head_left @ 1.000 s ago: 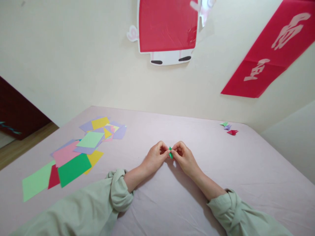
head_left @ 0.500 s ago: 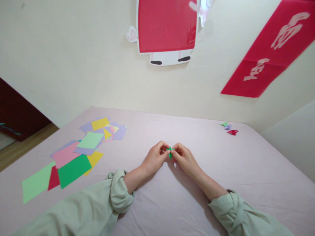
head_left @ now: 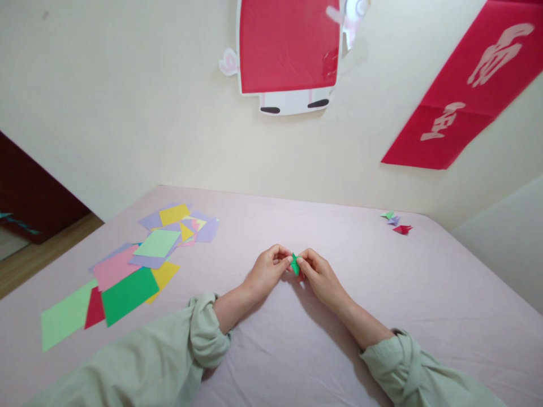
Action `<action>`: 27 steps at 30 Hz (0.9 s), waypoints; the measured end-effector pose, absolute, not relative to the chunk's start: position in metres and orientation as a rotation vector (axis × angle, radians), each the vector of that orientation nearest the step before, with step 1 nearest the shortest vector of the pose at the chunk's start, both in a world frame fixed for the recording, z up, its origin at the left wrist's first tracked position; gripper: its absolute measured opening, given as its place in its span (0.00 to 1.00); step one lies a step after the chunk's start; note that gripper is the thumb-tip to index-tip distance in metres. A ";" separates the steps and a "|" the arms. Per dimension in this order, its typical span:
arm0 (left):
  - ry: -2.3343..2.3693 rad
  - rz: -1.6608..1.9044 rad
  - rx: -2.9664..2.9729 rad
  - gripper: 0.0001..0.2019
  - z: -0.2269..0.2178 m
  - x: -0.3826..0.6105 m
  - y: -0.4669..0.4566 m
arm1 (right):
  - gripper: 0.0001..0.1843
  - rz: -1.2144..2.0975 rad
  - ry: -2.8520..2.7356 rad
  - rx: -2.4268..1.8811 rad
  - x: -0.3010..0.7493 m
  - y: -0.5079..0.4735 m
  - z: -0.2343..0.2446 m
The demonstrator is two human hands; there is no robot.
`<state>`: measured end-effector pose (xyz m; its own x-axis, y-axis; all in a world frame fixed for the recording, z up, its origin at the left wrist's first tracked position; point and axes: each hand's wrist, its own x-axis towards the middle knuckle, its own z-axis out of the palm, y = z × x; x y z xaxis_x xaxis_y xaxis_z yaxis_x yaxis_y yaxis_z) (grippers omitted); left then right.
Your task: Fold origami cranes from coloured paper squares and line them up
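A small folded piece of green origami paper (head_left: 296,264) is pinched between both hands, just above the middle of the table. My left hand (head_left: 271,267) grips its left side between thumb and fingers. On its right side, my right hand (head_left: 317,273) holds it the same way, with the thumb on the near face. The paper narrows to points at top and bottom. Fingers hide its sides and back.
Loose paper sheets in several colours, with a green sheet (head_left: 130,296) in front, lie on the left of the cloth-covered table (head_left: 263,362). Small folded paper figures, a red one (head_left: 403,229) nearest, sit at the far right. A wall (head_left: 190,130) rises behind.
The green folded paper has turned slightly in my fingers and now shows a broader face. Both hands keep their pinch in nearly the same place. The whole view has shifted slightly.
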<state>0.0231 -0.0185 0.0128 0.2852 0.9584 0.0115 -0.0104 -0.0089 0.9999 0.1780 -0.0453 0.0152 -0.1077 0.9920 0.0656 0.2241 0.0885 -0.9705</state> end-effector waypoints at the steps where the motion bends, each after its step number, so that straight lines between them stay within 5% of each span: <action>1: 0.991 1.039 1.352 0.06 0.014 0.023 -0.019 | 0.13 1.073 -1.474 -1.282 0.178 -0.045 0.015; 11: 0.934 1.089 1.470 0.07 0.016 0.029 -0.033 | 0.02 0.654 -1.666 -1.305 0.176 -0.052 0.020; 27: 0.967 1.026 1.041 0.09 0.012 0.023 -0.017 | 0.13 0.604 -1.769 -1.144 0.178 -0.051 0.020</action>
<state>0.0227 -0.0170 0.0122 0.2356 0.9629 -0.1320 -0.1887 0.1785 0.9657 0.1779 -0.0506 0.0196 -0.1505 0.8906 0.4293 0.4418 0.4490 -0.7767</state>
